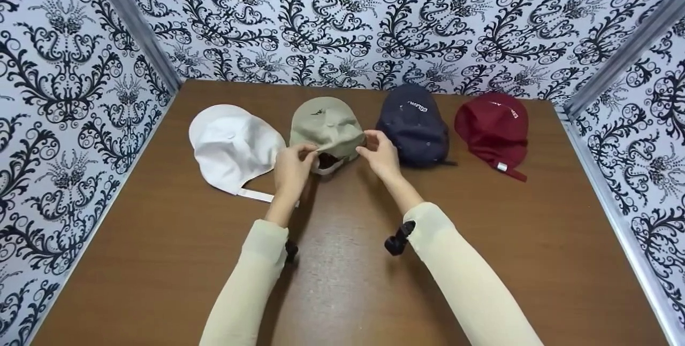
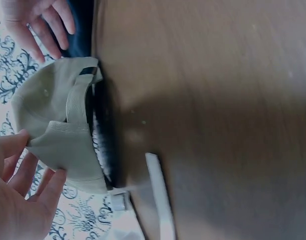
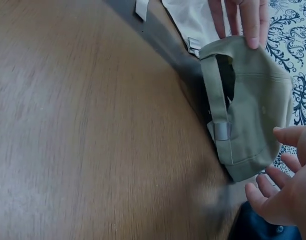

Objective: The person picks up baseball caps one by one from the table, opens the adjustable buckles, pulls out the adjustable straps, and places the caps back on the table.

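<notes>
An olive-green baseball cap sits on the brown table, its back opening facing me. With thumb and fingers, my left hand pinches the left side of this cap. My right hand is beside the cap's right side, fingers spread and loosely bent. In the right wrist view its thumb is very near or touching the crown; I cannot tell which. That view also shows the cap's back strap and metal buckle.
A white cap lies to the left, its strap reaching under my left wrist. On the right are a navy cap and a dark red cap. Patterned walls border the wooden table at the back and sides.
</notes>
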A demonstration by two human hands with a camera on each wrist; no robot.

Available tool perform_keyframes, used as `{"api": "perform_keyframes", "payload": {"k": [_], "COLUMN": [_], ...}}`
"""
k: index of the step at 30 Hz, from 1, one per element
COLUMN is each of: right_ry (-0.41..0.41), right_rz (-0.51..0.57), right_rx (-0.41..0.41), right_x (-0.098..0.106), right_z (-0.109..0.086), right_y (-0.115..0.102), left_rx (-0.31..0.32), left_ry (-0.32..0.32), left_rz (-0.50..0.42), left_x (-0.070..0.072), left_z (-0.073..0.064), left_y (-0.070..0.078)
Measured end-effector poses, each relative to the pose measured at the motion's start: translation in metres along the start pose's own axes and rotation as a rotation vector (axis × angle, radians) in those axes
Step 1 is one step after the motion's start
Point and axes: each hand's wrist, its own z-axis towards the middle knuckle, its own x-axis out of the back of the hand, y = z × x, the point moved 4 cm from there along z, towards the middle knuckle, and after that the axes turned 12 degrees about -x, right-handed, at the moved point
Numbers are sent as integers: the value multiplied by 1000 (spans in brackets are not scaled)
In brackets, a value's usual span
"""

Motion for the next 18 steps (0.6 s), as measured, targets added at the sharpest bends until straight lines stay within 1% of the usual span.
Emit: {"api": "perform_keyframes", "payload": {"k": [4,10,14,18], "right_ry": [36,73,93,96], "right_rz": [-42,-57,-81,-104], "right_rx": [38,105,148,173], "right_x": [4,12,16,20], "right_z": [-2,-6,-7,-8], "right_y": [-1,-3,-5,-6], "left_rx": [-16,-50,-69,-79], "left_ry": [-10,-21,-15,-9], "left_rz": [11,-9,-26,-33], "left_x": [4,9,13,15], "left_z": [-3,-7,-8,-9], "left_y": [11,25,33,39]}}
